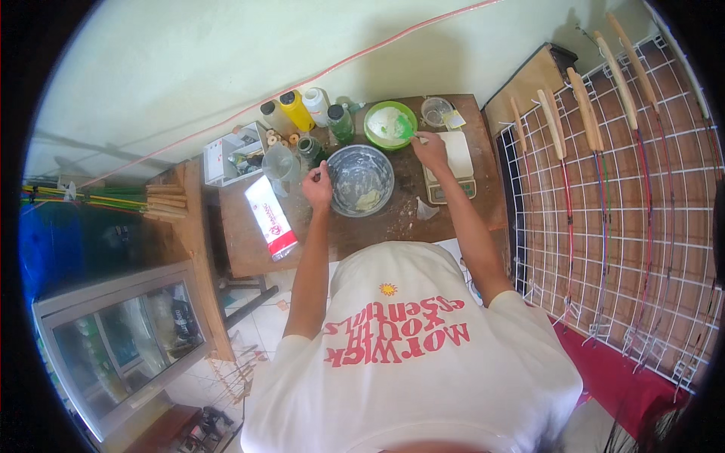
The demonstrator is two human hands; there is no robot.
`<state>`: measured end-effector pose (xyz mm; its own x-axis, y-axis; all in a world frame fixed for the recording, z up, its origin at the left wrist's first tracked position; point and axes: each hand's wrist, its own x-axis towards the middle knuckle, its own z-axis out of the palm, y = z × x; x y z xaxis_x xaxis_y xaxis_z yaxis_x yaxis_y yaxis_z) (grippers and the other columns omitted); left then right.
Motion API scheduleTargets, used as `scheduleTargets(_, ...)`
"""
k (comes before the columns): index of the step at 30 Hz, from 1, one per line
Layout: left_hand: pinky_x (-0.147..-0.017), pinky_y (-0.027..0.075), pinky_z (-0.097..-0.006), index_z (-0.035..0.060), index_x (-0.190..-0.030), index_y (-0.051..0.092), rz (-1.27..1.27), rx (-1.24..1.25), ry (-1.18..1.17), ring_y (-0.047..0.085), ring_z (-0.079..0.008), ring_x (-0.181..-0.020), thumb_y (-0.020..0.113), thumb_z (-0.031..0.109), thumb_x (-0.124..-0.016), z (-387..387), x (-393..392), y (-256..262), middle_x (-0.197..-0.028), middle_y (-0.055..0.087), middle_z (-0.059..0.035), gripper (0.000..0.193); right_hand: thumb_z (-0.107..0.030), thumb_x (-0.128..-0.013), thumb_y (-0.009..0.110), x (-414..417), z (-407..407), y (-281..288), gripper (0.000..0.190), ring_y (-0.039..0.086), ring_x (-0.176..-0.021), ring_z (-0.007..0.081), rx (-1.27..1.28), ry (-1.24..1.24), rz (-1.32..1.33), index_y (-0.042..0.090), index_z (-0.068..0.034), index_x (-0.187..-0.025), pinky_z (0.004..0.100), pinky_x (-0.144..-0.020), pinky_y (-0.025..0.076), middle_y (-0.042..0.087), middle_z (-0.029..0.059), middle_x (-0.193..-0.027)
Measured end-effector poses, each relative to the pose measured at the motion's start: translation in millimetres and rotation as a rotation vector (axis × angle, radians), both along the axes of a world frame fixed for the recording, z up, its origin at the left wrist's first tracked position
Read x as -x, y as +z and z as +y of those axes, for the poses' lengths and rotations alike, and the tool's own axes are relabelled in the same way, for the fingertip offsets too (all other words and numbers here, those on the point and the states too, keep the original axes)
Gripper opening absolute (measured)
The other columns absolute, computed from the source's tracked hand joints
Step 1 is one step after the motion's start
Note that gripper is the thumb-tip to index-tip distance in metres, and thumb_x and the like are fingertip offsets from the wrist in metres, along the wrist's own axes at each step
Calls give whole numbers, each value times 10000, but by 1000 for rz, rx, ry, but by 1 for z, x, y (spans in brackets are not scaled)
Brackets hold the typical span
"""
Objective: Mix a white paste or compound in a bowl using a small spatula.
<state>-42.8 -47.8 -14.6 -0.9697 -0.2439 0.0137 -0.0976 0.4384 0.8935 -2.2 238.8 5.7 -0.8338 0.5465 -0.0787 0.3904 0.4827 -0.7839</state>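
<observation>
My left hand (316, 186) grips the left rim of a grey metal mixing bowl (334, 199), its thumb raised at the edge. Pale residue coats the inside of this bowl, and a lump of pale dough (368, 200) lies low in it. With my right hand (431, 152) I hold the handle of a green spoon (404, 128). The spoon's head rests in white powder (386, 122) inside a green bowl (413, 106), which stands behind and right of the metal one. A kitchen scale (456, 154) sits beside my right hand and forearm.
Bottles (297, 111) and glass jars (340, 123) stand along the wall. A clear plastic jug (281, 163), a white divided box (214, 161) and a printed packet (270, 218) are on the left. A plastic tub (436, 110) stands back right. Right of the wooden table (481, 209) rises a wire rack (544, 226) of wooden-handled rods.
</observation>
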Motion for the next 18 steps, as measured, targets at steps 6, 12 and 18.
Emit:
scheduleTargets(6, -454, 291, -290, -17, -741, 678, -8, -22, 50, 370, -89, -466, 670, 354, -833, -3, 4, -12, -482, 453, 1, 382, -332, -756, 662, 27, -5, -6, 345, 618, -949, 359, -115, 189, -81, 699, -82, -991, 413, -843, 484, 639, 217, -1029)
scheduleTargets(12, -447, 263, -289, -18, -739, 679, 12, -27, 56, 329, -85, -465, 682, 356, -824, -3, 2, -16, -477, 416, 12, 384, -334, -742, 679, 35, -7, -6, 325, 625, -925, 358, -108, 226, -117, 709, -110, -975, 417, -833, 491, 655, 200, -978)
scheduleTargets(18, -442, 247, -290, -18, -736, 681, -4, -17, 90, 317, -79, -460, 680, 346, -830, -1, 1, -14, -476, 412, 23, 376, -321, -740, 685, 38, -4, -17, 305, 631, -912, 350, -111, 193, -66, 715, -95, -943, 407, -829, 494, 661, 191, -962)
